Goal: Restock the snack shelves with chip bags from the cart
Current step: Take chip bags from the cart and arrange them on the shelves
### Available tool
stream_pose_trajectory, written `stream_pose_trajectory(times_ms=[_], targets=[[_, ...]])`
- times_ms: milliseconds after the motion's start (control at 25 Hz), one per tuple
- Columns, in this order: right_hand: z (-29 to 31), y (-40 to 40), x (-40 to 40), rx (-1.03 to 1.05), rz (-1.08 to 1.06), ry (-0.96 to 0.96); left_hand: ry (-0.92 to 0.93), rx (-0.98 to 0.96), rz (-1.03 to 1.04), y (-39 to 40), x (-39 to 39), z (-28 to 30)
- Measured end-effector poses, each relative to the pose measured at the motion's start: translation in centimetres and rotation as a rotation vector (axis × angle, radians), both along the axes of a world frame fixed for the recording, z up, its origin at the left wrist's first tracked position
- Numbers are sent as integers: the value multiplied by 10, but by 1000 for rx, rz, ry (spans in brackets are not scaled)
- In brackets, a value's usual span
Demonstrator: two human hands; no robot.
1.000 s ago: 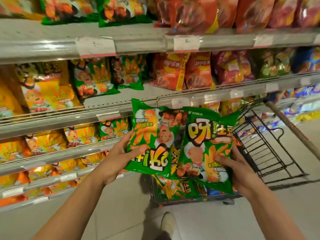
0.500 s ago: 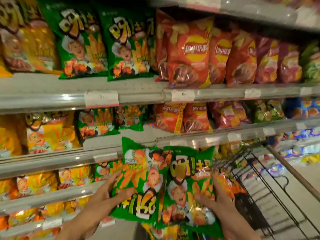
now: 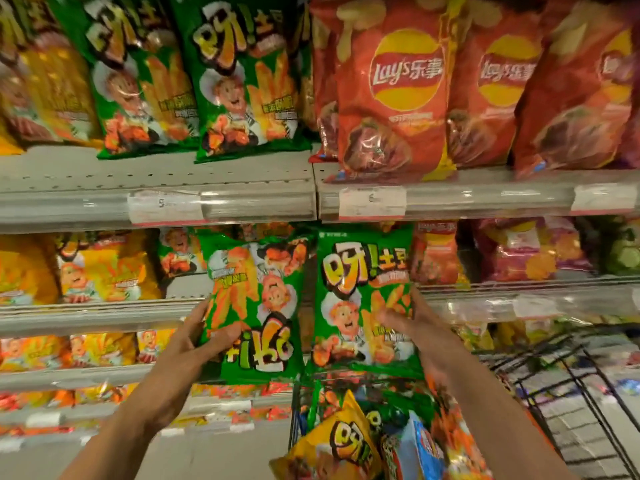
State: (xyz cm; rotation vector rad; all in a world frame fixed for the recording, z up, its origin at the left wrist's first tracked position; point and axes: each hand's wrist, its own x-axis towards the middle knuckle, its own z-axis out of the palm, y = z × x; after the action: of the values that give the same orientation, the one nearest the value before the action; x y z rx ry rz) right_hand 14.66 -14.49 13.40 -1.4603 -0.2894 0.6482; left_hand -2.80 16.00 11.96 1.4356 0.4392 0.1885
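Stock in hand: left hand (image 3: pixel 194 344) grips an upside-down green bag (image 3: pixel 254 306), right hand (image 3: pixel 419 327) an upright green bag (image 3: pixel 363 299), both above the cart (image 3: pixel 561 375). Turn the inverted bag (label upward) before setting both beside matching green stock (image 3: pixel 239 84) on the shelf (image 3: pixel 156 199).

A shop aisle: the snack section of a supermarket.

Tiered metal shelves (image 3: pixel 221 174) carry rows of green chip bags (image 3: pixel 242 81) and red Lay's bags (image 3: pixel 391 95) facing outward, with paper price labels (image 3: pixel 372 201) clipped into the shelf edges, and a black wire shopping cart (image 3: pixel 554 375) stands beside them.
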Motion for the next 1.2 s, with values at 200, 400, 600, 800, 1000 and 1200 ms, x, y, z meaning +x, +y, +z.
stream_pose_trajectory(times_ms=[200, 400, 600, 800, 1000, 1200], targets=[[-5, 64, 41, 57, 149, -62, -52, 25, 156, 26, -19, 4], [-6, 129, 72, 79, 151, -47, -65, 15, 284, 45, -38, 10], [-20, 180, 84, 107, 62, -126, -47, 27, 294, 53, -52, 6], [-28, 202, 77, -35, 198, -193, -41, -10, 242, 65, -60, -2], [-9, 192, 63, -373, 80, -264, -52, -52, 107, 88, -55, 0], [16, 182, 10, -576, -332, -643, 17, -69, -163, 129, -49, 11]])
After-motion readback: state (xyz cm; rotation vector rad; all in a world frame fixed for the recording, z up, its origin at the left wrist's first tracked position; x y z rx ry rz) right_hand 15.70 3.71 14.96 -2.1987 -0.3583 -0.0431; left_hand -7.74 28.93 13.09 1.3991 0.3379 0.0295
